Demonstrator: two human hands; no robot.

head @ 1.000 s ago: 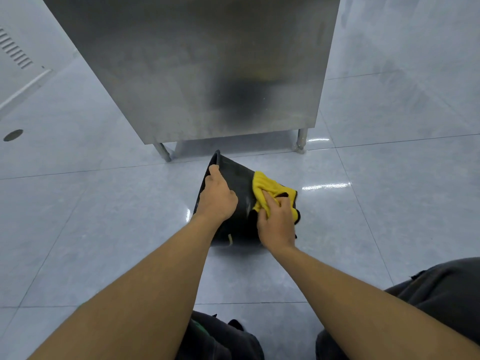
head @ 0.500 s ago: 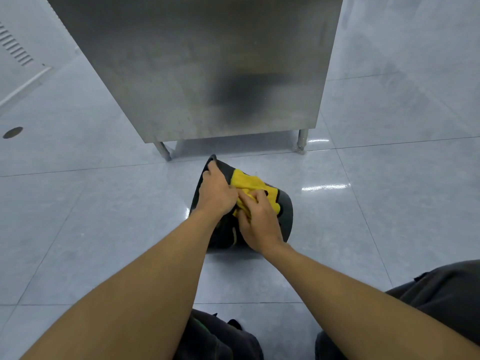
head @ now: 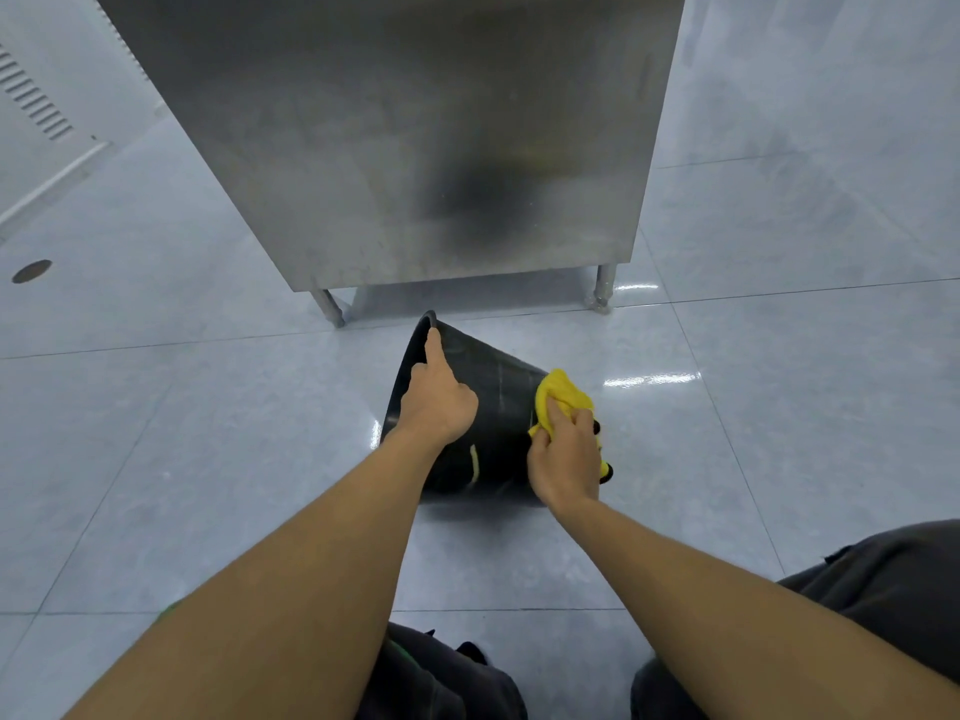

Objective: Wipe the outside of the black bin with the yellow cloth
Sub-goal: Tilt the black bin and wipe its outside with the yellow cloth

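Observation:
The black bin (head: 498, 397) lies tipped on its side on the grey tiled floor, its open rim to the left and its narrower base to the right. My left hand (head: 436, 397) grips the rim, fingers hooked over the edge. My right hand (head: 563, 459) presses the bunched yellow cloth (head: 561, 400) against the bin's outer wall near the base end. Pale streaks show on the bin's dark side between my two hands. The inside of the bin is hidden.
A stainless steel cabinet (head: 415, 148) on short legs stands just beyond the bin. A round floor drain (head: 31, 271) sits at the far left, below a white vented panel (head: 31, 96). My dark-trousered knees (head: 883, 615) fill the bottom right.
My right hand slid the yellow cloth from the middle of the bin's wall back rightward toward the base. My left hand kept its hold on the rim.

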